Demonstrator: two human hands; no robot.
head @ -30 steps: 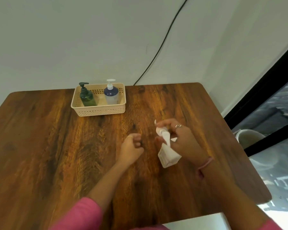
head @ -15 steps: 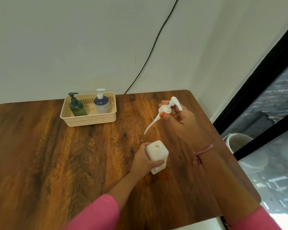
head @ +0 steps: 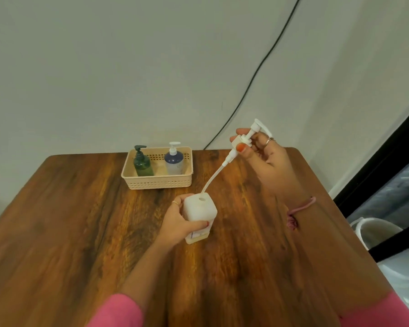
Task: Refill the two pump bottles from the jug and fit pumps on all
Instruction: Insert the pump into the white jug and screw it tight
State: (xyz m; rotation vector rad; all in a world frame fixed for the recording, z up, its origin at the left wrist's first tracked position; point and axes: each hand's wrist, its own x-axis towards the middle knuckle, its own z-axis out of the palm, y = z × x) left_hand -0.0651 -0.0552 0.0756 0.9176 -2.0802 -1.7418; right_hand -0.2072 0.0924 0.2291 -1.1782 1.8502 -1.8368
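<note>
No text, brand, number or sign can be read anywhere. A label is seen low on the white jug [head: 200,218], below the fingers of the left hand [head: 178,220], but its print is too small and blurred to be made out. No lettering can be made out on the green bottle [head: 142,164] or the blue bottle [head: 174,161].

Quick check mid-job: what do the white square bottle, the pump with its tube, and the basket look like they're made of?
White square bottle: looks like translucent matte plastic, with yellowish liquid showing through low down. Pump: seems hard white plastic with a slight sheen; its tube bends in a curve, so probably soft plastic. Basket: likely moulded beige plastic, matte, with rows of small perforations.
</note>
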